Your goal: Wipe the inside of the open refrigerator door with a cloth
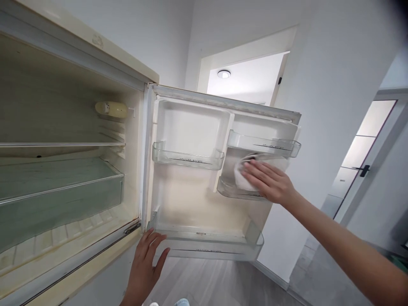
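A white cloth (pixel 241 174) lies under my right hand (pixel 269 180), whose fingers press it at the right side of the open fridge door (pixel 188 191). The cloth sits between an upper clear door bin (pixel 255 142) and a lower clear bin (pixel 231 191). Beside the hinge-side end of the long bottom door bin (pixel 210 248), my left hand (pixel 148 259) has its fingers apart and holds nothing. Whether its fingertips touch the bin or the door edge I cannot tell. Another clear bin (pixel 188 158) is fixed on the door's left half.
To the left is the fridge interior, with a glass shelf (pixel 57 144), a greenish drawer (pixel 63 208) and a yellowed lamp cover (pixel 111 109). A white wall (pixel 334 85) stands behind the door. Grey floor (pixel 219 280) and shoe tips show below.
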